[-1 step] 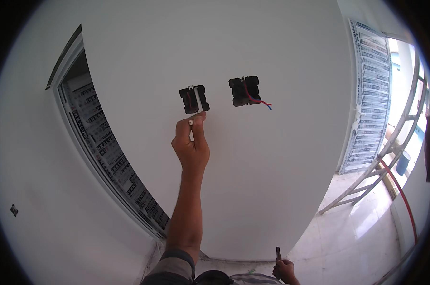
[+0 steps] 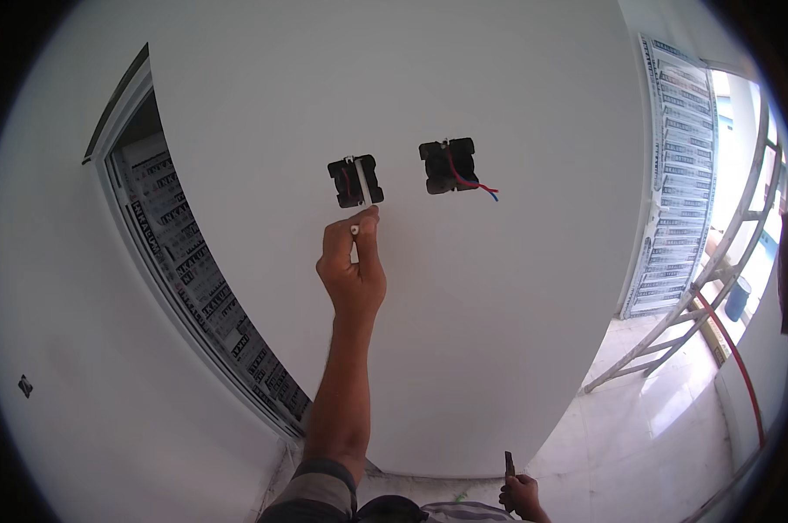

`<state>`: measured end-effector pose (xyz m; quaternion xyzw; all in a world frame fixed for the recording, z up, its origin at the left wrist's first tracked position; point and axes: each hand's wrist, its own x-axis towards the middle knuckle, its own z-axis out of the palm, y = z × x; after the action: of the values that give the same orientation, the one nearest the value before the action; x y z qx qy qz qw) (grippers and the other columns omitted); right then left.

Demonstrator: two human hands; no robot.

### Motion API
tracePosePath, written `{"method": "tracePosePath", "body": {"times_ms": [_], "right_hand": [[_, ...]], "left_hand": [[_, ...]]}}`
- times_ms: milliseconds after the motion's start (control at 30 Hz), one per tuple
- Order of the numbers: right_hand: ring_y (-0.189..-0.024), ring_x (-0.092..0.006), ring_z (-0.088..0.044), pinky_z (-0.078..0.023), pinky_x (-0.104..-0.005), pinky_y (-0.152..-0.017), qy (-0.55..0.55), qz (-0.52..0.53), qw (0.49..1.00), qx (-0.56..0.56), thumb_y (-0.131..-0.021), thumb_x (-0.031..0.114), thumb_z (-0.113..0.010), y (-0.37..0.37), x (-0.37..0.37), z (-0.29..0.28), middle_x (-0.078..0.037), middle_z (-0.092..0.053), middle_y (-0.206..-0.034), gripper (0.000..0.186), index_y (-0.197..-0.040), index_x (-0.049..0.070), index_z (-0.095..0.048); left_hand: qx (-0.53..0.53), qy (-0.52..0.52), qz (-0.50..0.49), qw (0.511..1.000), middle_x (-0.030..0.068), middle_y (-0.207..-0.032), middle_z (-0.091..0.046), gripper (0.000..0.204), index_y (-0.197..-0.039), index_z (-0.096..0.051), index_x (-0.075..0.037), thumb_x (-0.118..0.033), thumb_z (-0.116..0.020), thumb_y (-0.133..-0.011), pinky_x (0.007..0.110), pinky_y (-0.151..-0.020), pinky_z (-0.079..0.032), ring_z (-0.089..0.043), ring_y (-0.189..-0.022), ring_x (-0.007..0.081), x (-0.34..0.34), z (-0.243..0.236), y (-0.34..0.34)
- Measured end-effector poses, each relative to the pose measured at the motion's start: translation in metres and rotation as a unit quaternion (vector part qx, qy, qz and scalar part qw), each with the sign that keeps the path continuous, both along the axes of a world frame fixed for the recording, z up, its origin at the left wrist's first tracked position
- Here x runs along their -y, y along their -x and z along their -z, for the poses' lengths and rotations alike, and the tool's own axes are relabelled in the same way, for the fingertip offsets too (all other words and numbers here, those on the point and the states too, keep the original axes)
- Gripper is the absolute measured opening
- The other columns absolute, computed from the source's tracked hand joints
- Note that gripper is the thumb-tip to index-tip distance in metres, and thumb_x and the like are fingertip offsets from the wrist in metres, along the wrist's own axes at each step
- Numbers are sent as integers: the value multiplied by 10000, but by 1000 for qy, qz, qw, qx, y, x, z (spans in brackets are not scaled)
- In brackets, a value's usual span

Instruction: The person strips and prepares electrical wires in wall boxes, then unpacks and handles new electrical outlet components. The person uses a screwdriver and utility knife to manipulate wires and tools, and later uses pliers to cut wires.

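Note:
Two black electrical wall boxes sit recessed in the white wall. My left arm is stretched up to the left box [image 2: 343,185], which has an upright white strip [image 2: 364,183] across its right half and a reddish wire inside. Just below that box, my left hand [image 2: 351,275] is closed in a pinch on a small white rod-like piece [image 2: 355,230], its round end showing between the fingers. The index fingertip lies by the strip's lower end. Low in the picture, my right hand [image 2: 522,499] grips a slim dark tool [image 2: 509,465] pointing upward; its kind is unclear.
From the right box [image 2: 449,166] hang red and blue wires [image 2: 476,185]. A door opening with film-covered panels [image 2: 206,270] is at left, a wrapped door [image 2: 677,174] at right. Beyond the wall's right edge leans a ladder [image 2: 651,353], with a red hose [image 2: 736,357] beside it.
My left hand has shifted slightly to the right, with the white piece moving along in its fingers. My right hand and its tool are nearly still.

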<state>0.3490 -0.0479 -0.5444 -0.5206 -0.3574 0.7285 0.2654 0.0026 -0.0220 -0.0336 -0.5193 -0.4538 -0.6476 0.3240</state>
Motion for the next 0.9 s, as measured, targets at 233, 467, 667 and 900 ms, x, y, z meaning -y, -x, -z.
{"method": "tracePosePath", "body": {"times_ms": [233, 467, 667, 900], "right_hand": [[-599, -311, -669, -595, -451, -509, -40, 1, 997, -65, -930, 104, -597, 19, -33, -5, -185, -622, -820, 308, -1138, -110, -521], [-627, -272, -698, -606, -404, -499, -125, -52, 991, 14, -900, 16, -525, 58, -17, -120, -177, -600, -888, 400, -1283, -62, -441], [-470, -193, -588, -549, -356, -419, -281, 12, 959, -23, -896, 2, -477, 88, -23, -174, -151, -587, -836, 468, -1352, 74, -396], [-484, -161, -599, -525, -321, -415, -406, 48, 913, 14, -1046, 154, -456, 105, -23, -325, -78, -559, -720, 276, -1285, 25, -400]], "left_hand": [[-47, -19, 58, 997, 148, -1134, -715, 232, -1072, -685, 29, -166, -564, -1038, 341, -857, -574, -696, -1017, 232, -6, 13, 9], [326, 74, 344, 878, 143, -991, -683, 244, -1088, -661, 37, -184, -621, -991, 321, -696, -568, -673, -783, 202, 15, -5, 0], [404, 132, 442, 790, 163, -938, -678, 249, -1127, -606, 36, -156, -633, -971, 325, -662, -580, -669, -715, 201, 18, -20, -5], [431, 206, 570, 668, 143, -867, -649, 376, -1211, -558, 81, -188, -608, -953, 318, -657, -522, -617, -761, 200, 18, -23, -5]]}}
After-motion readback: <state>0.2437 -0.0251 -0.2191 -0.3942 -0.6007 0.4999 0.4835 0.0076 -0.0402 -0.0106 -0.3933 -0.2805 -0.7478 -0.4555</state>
